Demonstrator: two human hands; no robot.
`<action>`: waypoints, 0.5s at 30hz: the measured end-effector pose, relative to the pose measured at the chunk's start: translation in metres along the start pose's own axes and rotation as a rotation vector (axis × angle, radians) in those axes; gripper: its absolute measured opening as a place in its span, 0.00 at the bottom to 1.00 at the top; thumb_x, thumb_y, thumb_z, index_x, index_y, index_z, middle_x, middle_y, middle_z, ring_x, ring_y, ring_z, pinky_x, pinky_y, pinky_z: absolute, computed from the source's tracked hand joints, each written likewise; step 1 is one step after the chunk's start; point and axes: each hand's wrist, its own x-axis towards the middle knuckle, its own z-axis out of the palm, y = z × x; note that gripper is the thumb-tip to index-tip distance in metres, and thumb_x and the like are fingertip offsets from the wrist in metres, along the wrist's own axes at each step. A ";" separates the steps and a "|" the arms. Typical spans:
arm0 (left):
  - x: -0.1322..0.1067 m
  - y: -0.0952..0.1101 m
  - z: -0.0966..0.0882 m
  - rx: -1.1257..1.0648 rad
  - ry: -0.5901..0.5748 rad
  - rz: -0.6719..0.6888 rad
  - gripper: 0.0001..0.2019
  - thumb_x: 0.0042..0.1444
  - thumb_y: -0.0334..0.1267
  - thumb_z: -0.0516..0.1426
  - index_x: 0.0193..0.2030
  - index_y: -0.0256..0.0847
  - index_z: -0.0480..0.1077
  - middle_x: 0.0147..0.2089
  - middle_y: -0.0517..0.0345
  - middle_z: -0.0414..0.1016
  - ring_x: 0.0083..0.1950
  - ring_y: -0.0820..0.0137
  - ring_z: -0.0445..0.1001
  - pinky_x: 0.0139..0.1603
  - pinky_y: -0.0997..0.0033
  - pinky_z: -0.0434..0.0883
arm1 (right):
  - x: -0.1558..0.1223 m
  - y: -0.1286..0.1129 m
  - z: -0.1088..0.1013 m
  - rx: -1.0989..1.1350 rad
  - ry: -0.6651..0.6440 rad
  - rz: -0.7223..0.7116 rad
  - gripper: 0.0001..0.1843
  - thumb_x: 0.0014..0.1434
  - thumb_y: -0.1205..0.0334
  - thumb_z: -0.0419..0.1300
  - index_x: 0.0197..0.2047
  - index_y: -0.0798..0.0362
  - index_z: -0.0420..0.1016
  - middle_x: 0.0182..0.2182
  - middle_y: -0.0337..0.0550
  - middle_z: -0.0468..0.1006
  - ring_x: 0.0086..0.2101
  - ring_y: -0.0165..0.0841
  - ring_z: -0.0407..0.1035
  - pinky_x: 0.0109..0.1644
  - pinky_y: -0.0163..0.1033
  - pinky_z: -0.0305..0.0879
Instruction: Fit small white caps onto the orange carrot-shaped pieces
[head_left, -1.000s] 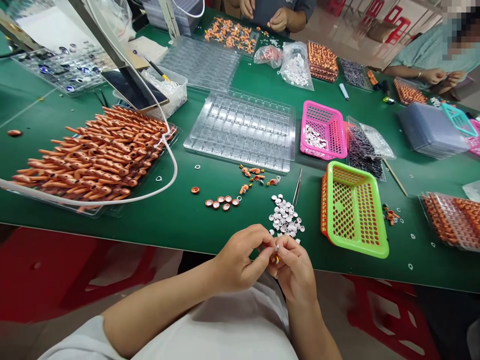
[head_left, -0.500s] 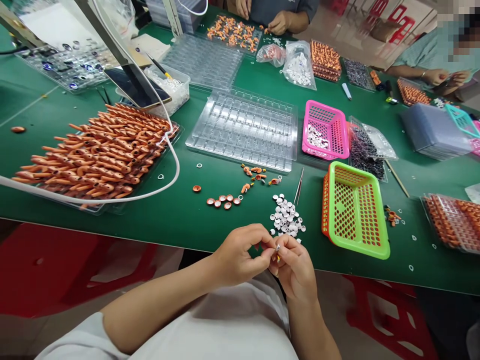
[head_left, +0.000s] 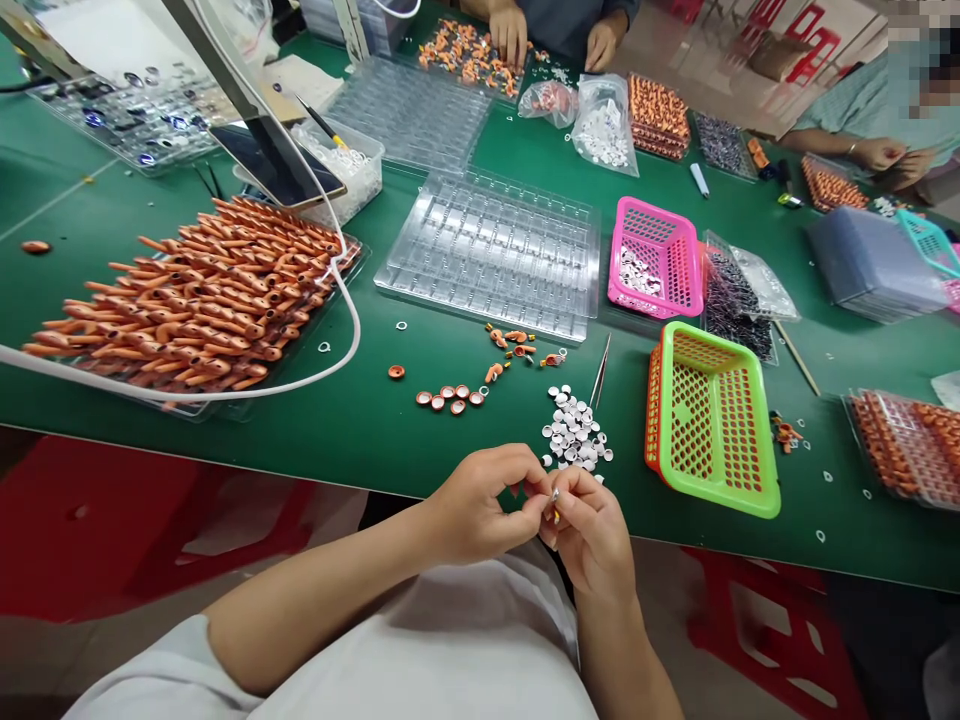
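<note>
Far left: clear tray heaped with orange stems, white cable looped round its near edge. Centre: empty clear blister tray; row of orange caps on green table; pile of white discs with tweezers just beside. Table's near edge: left hand and right hand fingertip to fingertip, both pinching small silver-and-yellow part. Right: green-orange basket, pink basket behind it.
</note>
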 end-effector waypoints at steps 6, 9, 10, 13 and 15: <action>0.000 0.003 -0.002 -0.046 -0.022 -0.096 0.06 0.51 0.24 0.55 0.30 0.37 0.71 0.31 0.59 0.72 0.32 0.74 0.70 0.34 0.77 0.67 | 0.000 0.001 0.000 0.056 -0.030 0.057 0.10 0.57 0.61 0.66 0.30 0.55 0.72 0.24 0.38 0.69 0.22 0.24 0.63 0.21 0.26 0.59; 0.000 0.005 -0.005 -0.094 -0.073 -0.182 0.06 0.53 0.27 0.54 0.30 0.37 0.71 0.31 0.59 0.71 0.32 0.74 0.69 0.34 0.76 0.67 | 0.001 0.003 -0.001 0.088 -0.056 0.088 0.09 0.57 0.61 0.66 0.30 0.56 0.71 0.22 0.37 0.68 0.20 0.24 0.63 0.20 0.27 0.58; 0.001 0.006 -0.006 -0.107 -0.086 -0.201 0.06 0.54 0.27 0.54 0.30 0.37 0.71 0.31 0.59 0.70 0.32 0.74 0.69 0.34 0.76 0.67 | 0.001 0.003 -0.002 0.094 -0.067 0.097 0.10 0.57 0.61 0.66 0.30 0.56 0.71 0.22 0.37 0.68 0.20 0.24 0.63 0.20 0.27 0.57; 0.001 0.006 -0.006 -0.127 -0.101 -0.221 0.06 0.55 0.28 0.54 0.31 0.37 0.71 0.32 0.59 0.70 0.31 0.75 0.69 0.34 0.76 0.67 | 0.002 0.003 -0.002 0.122 -0.099 0.137 0.10 0.57 0.61 0.66 0.30 0.56 0.70 0.22 0.37 0.68 0.18 0.23 0.62 0.19 0.26 0.56; 0.001 0.005 -0.005 -0.118 -0.087 -0.214 0.06 0.53 0.28 0.54 0.31 0.37 0.71 0.32 0.59 0.70 0.32 0.75 0.69 0.34 0.76 0.67 | 0.003 0.002 -0.003 0.140 -0.121 0.172 0.11 0.56 0.61 0.66 0.30 0.57 0.70 0.22 0.37 0.69 0.17 0.23 0.61 0.19 0.26 0.55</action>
